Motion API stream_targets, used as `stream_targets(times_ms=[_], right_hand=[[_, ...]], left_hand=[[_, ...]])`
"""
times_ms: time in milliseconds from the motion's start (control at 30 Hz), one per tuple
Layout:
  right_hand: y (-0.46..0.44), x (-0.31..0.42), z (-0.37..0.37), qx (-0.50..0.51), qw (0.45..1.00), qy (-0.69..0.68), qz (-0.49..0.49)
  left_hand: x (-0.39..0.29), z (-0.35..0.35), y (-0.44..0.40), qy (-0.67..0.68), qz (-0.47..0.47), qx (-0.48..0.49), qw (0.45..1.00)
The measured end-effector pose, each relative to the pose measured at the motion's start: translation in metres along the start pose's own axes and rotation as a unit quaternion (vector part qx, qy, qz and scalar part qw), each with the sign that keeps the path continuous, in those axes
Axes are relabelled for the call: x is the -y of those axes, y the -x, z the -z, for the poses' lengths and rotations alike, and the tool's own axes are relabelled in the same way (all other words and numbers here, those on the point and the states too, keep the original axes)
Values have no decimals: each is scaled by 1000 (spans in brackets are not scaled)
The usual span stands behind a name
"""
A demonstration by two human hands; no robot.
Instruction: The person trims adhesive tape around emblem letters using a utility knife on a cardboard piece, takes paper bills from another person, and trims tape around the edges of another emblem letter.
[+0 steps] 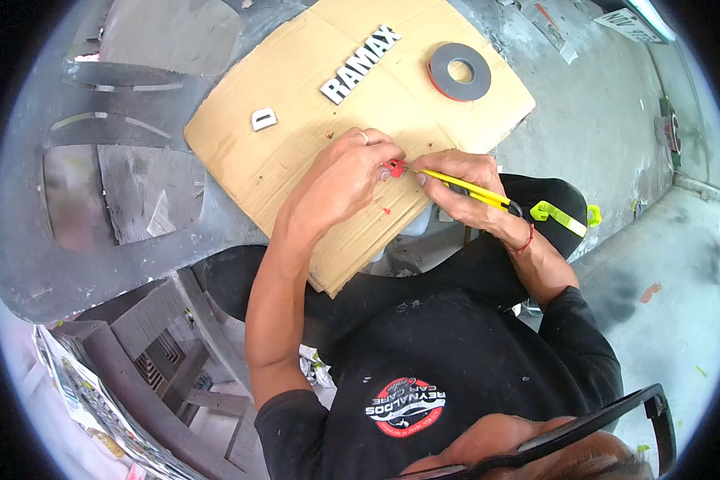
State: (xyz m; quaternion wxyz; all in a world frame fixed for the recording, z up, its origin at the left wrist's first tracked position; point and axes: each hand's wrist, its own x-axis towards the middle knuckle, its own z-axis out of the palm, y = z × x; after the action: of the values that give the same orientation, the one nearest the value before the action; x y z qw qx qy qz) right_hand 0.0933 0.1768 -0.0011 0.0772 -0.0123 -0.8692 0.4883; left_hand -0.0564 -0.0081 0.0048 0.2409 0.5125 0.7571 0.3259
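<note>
While the left hand (354, 164) pinches a small red piece (395, 168) in its fingers, the right hand (462, 168) has its fingers wrapped around a yellow cutter (476, 193), the tip pointing at the red piece; whether they touch is too small to tell. Both hands are above a cardboard sheet (284, 172), near its lower right edge. On it, farther off, lie joined letters reading RAMAX (360, 64), a separate letter D (264, 119) to their left, and a tape roll (479, 74) to their right. A red scrap (386, 211) lies just below the hands.
</note>
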Motion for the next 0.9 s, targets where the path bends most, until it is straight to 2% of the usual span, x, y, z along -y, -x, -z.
stream_targets(times_ms=[233,433,500,700,767,833,900], right_hand=[[2,-2,-2,1,1000,-10,-2],[0,-3,-5,-5,999,20,44],[-2,-6,-6,1,988,104,111],[-4,-13,-14,-7,967,188,173],[-2,-17,-17,-16,969,176,169],[-4,-14,-17,-24,972,165,168],[-6,-7,-13,-16,998,45,44]], left_hand=[[2,-1,1,3,-7,-14,1000],[3,-2,1,5,-7,-13,1000],[3,-1,0,7,-4,-10,1000],[4,-1,-1,7,-4,-6,1000],[3,-1,-1,11,-6,-2,1000],[-3,2,0,25,74,-3,997],[0,1,0,23,58,-4,998]])
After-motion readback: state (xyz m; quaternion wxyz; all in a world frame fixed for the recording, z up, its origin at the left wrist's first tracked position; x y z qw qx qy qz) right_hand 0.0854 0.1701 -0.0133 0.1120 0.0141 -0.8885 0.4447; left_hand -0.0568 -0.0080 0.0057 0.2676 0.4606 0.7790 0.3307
